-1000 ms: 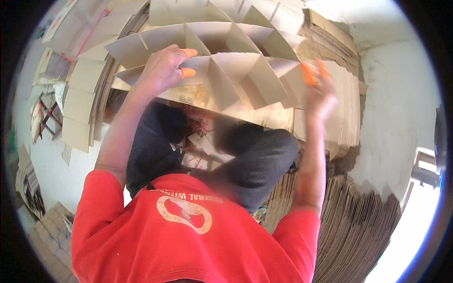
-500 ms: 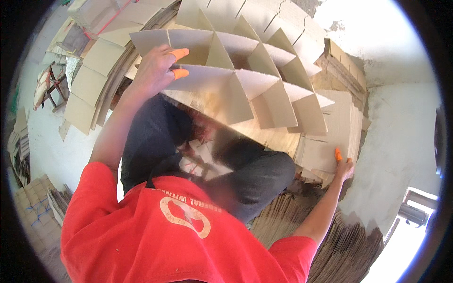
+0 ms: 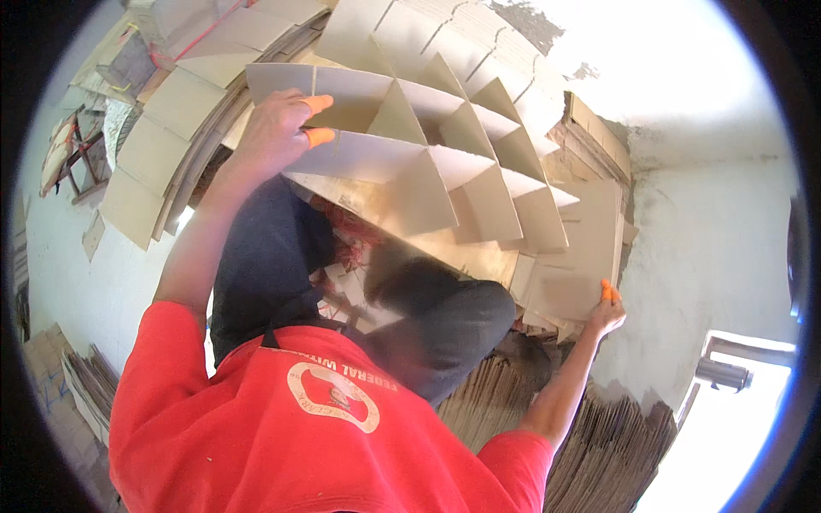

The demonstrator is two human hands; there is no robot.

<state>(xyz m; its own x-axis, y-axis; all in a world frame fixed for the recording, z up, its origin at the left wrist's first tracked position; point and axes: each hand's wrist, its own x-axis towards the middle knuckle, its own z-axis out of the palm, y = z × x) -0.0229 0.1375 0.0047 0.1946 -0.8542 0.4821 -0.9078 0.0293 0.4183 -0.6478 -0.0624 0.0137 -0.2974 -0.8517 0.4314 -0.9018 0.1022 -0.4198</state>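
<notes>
Red shirt point(image 3: 256, 445): nearest, wearer's own torso, leaning over the work.
Dark trousers point(image 3: 265, 256): legs folded just short of the counter edge.
Packed cardboard sheets point(image 3: 599, 470): near right, edges up, below the right forearm.
Counter point(image 3: 481, 256): pale wood, bare strip showing along its near edge.
Right hand point(image 3: 609, 316): fingers close together at the near-right corner of the flat stack; thumb hidden, can't tell if a sheet is pinched.
Flat stack point(image 3: 586, 222): pale cardboard pieces, right of the grid.
Left hand point(image 3: 278, 128): pinching the divider grid at its left end, two orange finger covers point(image 3: 317, 104) apart, near long strip between them.
Divider grid point(image 3: 368, 158): task's thing, over the counter, long strips crossed by upright ones, cells standing spread.
Change: a second ago the right hand was up by the grid's right end; half a second ago it was already at the stack, and it's there now. Left hand hasn't left the grid.
Meaning: looks like grid steadied one-handed while the other turns to the stock; judgement only.
Slotted sheets point(image 3: 453, 34): far side, beyond grid.
Wall point(image 3: 701, 239): right, pale, past the stack.
</notes>
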